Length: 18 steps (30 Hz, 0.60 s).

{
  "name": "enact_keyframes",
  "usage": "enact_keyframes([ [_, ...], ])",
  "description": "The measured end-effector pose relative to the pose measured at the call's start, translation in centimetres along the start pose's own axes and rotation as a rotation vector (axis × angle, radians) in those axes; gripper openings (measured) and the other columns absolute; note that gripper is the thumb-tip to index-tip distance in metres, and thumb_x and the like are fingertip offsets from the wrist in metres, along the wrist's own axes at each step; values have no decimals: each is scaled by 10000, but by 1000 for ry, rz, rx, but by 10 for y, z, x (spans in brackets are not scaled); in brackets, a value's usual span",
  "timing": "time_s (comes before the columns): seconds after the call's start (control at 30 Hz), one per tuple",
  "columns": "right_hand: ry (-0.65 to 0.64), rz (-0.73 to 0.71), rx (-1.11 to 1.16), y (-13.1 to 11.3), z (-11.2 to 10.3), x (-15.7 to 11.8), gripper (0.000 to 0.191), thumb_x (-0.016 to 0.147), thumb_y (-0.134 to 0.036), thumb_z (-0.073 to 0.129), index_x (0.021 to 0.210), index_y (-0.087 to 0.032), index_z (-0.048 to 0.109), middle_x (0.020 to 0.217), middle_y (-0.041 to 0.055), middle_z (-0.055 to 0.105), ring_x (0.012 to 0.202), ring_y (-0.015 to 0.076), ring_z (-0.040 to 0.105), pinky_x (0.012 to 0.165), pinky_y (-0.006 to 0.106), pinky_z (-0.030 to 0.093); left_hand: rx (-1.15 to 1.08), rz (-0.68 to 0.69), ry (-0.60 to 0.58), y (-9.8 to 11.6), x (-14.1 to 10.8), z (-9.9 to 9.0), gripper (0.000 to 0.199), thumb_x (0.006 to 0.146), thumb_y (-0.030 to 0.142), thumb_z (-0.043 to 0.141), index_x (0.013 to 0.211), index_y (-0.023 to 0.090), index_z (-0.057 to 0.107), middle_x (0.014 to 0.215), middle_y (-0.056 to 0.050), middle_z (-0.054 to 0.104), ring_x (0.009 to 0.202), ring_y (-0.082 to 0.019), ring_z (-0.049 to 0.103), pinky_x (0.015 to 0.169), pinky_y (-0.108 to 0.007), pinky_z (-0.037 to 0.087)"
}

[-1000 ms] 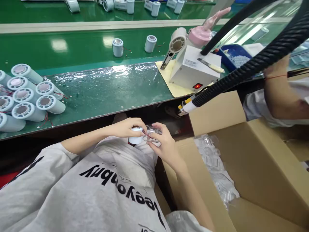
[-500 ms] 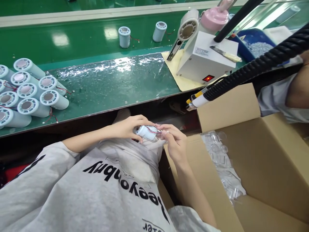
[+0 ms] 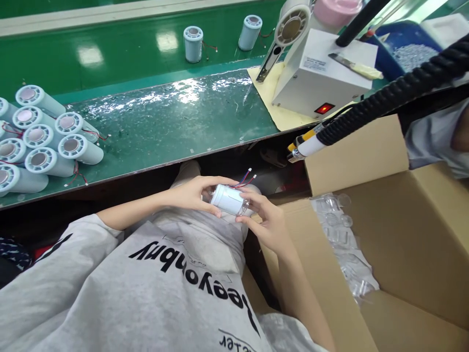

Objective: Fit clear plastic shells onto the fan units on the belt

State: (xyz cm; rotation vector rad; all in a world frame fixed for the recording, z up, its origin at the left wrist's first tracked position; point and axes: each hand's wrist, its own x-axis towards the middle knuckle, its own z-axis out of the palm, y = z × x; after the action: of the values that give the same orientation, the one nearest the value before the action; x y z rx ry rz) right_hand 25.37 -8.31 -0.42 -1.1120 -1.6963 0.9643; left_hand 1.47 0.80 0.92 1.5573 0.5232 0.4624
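Note:
Between my two hands, above my lap, lies a light-blue cylinder (image 3: 227,199) with a clear plastic part (image 3: 243,207) showing at its right end. My left hand (image 3: 198,195) is closed round the left end, thumb below and fingers on top. At the other end my right hand (image 3: 266,217) grips the clear part between thumb and fingers. Thin red and blue wires (image 3: 246,182) with small white connectors stick up from the cylinder's far side. Part of the left end is hidden by my left hand.
Several similar light-blue cylinders (image 3: 49,162) lie grouped on the bench (image 3: 157,132) at left; two stand farther back. A white box with a lit red switch (image 3: 324,108) and a handheld fan (image 3: 291,27) are at right. Below, an open carton (image 3: 406,234) holds clear plastic pieces (image 3: 339,234).
My right fingers have moved from the wires to the clear end of the cylinder. The wires now stick up freely on the far side. The view has shifted slightly.

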Motion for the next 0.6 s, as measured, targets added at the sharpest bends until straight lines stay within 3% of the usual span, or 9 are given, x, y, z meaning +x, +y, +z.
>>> enact_keyframes([
  [0.13, 7, 125, 170, -1, 2, -1, 432, 868, -378, 816, 1253, -278, 649, 1318, 104, 695, 1219, 287, 688, 968, 422, 640, 10, 72, -25, 4, -1, -1, 778, 731, 316, 893, 1448, 294, 592, 1493, -115, 594, 1357, -278, 581, 1038, -346, 532],
  [0.3, 8, 264, 296, -6, 1, -2, 453, 819, -411, 859, 1202, -285, 653, 1262, 76, 685, 1127, 238, 713, 934, 366, 638, 74, 80, -31, 5, -4, -2, 749, 729, 333, 895, 1424, 299, 618, 1504, -118, 582, 1378, -294, 563, 1057, -380, 533],
  [0.6, 21, 431, 500, -13, 5, 3, 503, 769, -528, 874, 1138, -282, 636, 1061, 45, 729, 798, 159, 686, 733, 281, 605, 137, 148, -45, 2, -6, -3, 749, 763, 330, 874, 1455, 302, 590, 1565, -129, 528, 1454, -303, 505, 1117, -410, 511],
])
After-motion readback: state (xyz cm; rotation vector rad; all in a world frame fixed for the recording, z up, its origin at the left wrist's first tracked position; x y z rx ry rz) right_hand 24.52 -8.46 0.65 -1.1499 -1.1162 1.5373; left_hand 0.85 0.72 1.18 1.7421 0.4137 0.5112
